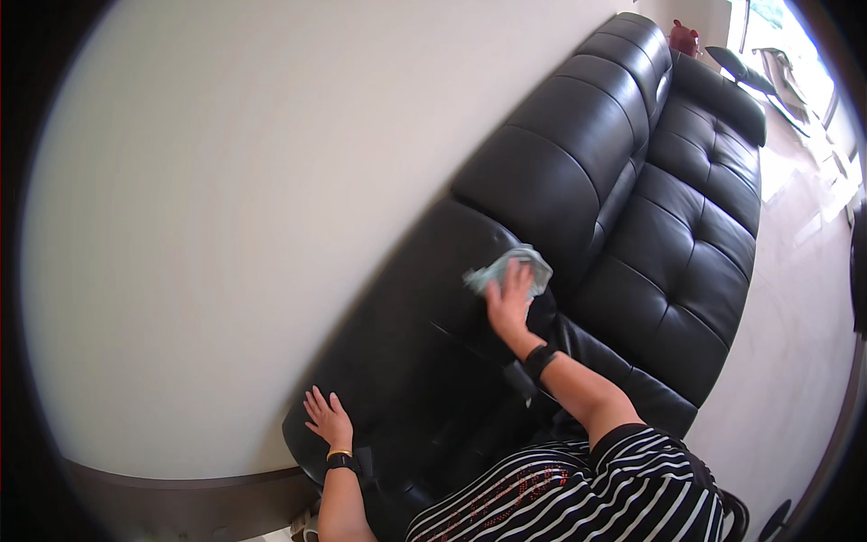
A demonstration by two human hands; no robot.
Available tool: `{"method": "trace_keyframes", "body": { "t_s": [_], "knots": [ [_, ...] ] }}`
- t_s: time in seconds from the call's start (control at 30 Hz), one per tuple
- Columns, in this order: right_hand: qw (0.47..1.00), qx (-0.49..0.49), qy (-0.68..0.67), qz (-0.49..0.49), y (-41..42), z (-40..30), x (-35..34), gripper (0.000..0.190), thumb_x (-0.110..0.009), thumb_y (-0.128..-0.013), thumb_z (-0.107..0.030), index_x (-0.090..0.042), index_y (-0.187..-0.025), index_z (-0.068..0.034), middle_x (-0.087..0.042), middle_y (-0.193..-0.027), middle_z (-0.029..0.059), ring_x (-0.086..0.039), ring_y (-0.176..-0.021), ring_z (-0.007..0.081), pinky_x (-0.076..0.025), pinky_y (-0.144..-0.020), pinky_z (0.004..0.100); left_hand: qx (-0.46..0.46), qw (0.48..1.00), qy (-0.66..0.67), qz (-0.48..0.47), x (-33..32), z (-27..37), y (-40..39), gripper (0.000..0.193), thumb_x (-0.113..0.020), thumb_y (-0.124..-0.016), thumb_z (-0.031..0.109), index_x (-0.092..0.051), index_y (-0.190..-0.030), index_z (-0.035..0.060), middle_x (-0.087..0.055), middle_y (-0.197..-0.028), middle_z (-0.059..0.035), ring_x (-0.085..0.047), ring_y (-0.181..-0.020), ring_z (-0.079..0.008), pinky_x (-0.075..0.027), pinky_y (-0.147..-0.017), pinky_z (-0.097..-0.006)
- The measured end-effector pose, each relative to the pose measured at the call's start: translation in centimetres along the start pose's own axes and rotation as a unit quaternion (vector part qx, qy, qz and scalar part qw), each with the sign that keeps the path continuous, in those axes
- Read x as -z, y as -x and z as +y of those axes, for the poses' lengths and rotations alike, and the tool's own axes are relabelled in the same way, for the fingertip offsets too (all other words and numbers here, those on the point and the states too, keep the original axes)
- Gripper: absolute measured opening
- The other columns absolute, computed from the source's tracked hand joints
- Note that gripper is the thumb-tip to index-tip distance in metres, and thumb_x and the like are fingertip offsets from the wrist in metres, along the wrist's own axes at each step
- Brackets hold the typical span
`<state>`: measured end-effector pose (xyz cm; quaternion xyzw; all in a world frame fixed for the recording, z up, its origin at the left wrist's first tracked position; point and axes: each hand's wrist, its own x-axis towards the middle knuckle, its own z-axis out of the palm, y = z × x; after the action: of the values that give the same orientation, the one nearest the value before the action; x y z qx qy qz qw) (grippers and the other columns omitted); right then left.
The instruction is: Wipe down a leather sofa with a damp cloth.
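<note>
A black leather sofa (406,366) stretches along the wall ahead of me. My right hand (509,305) presses a pale green cloth (538,267) onto the top of its backrest, near the seam between two back sections. The cloth is bunched under my fingers and slightly blurred. Farther left, my left hand (330,419) rests flat on the near end of the backrest, close to the wall, with fingers spread and nothing in it. Each wrist has a black band, and a gold bracelet circles the left one.
The cream wall (237,237) runs close behind the sofa, above a dark baseboard (189,498). Tufted seat cushions (677,271) lie to the right, with pale floor (779,305) beyond. A red figure (684,38) stands past the far armrest (721,95), near a bright window.
</note>
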<state>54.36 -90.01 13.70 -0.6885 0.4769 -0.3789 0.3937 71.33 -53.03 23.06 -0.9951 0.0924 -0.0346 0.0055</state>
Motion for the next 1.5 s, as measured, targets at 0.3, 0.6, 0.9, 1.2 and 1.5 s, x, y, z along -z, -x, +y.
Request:
{"method": "trace_keyframes", "body": {
  "t_s": [0.3,0.6,0.9,1.2,1.5],
  "knots": [
    [0.921,0.305,0.189,-0.149,-12.2,-8.2,0.9,0.050,-0.056,-0.087,-0.041,-0.053,-0.132,-0.019,-0.046,-0.143,0.0054,-0.034,-0.138,0.0272,-0.013,-0.111,0.0658,0.201,0.974,0.015,0.102,-0.6,9.9,1.5,0.060,-0.035,-0.099,0.047,-0.035,-0.148,0.0112,-0.029,-0.156,-0.0109,-0.023,-0.145,-0.0317,-0.018,-0.112,-0.0620],
    [0.844,0.429,0.202,-0.251,-1.1,-11.8,0.2,0.051,-0.057,-0.089,-0.039,-0.051,-0.136,-0.020,-0.042,-0.145,0.0070,-0.030,-0.140,0.0304,-0.016,-0.105,0.0735,0.212,0.968,0.005,0.136,0.4,8.7,1.1,0.058,-0.040,-0.099,0.043,-0.037,-0.146,0.0105,-0.032,-0.154,-0.0109,-0.024,-0.144,-0.0309,-0.018,-0.114,-0.0586],
    [0.793,0.489,0.178,-0.316,-2.7,-13.7,-4.7,0.053,-0.054,-0.089,-0.049,-0.053,-0.134,-0.020,-0.046,-0.143,0.0056,-0.034,-0.138,0.0265,-0.012,-0.110,0.0690,0.155,0.979,0.014,0.133,0.6,8.8,1.2,0.058,-0.042,-0.099,0.041,-0.038,-0.144,0.0057,-0.031,-0.153,-0.0164,-0.025,-0.143,-0.0363,-0.022,-0.110,-0.0619],
    [0.917,0.326,0.205,-0.107,-11.6,-8.6,-2.4,0.036,-0.049,-0.094,-0.025,-0.058,-0.125,-0.008,-0.046,-0.144,0.0083,-0.028,-0.143,0.0280,-0.008,-0.116,0.0594,-0.263,0.898,0.259,0.240,5.2,21.1,-0.7,0.045,-0.063,-0.084,0.012,-0.051,-0.125,0.0009,-0.049,-0.132,-0.0219,-0.041,-0.127,-0.0434,-0.032,-0.107,-0.0525],
    [0.920,0.351,0.164,-0.061,-11.6,-8.0,-3.7,0.028,-0.049,-0.093,-0.018,-0.063,-0.117,-0.014,-0.056,-0.136,0.0022,-0.040,-0.136,0.0231,-0.016,-0.115,0.0528,-0.299,0.930,0.194,0.086,2.1,30.8,-5.3,0.064,-0.051,-0.092,0.045,-0.044,-0.140,0.0033,-0.045,-0.141,-0.0187,-0.037,-0.136,-0.0349,-0.023,-0.112,-0.0543]
  ]
}}
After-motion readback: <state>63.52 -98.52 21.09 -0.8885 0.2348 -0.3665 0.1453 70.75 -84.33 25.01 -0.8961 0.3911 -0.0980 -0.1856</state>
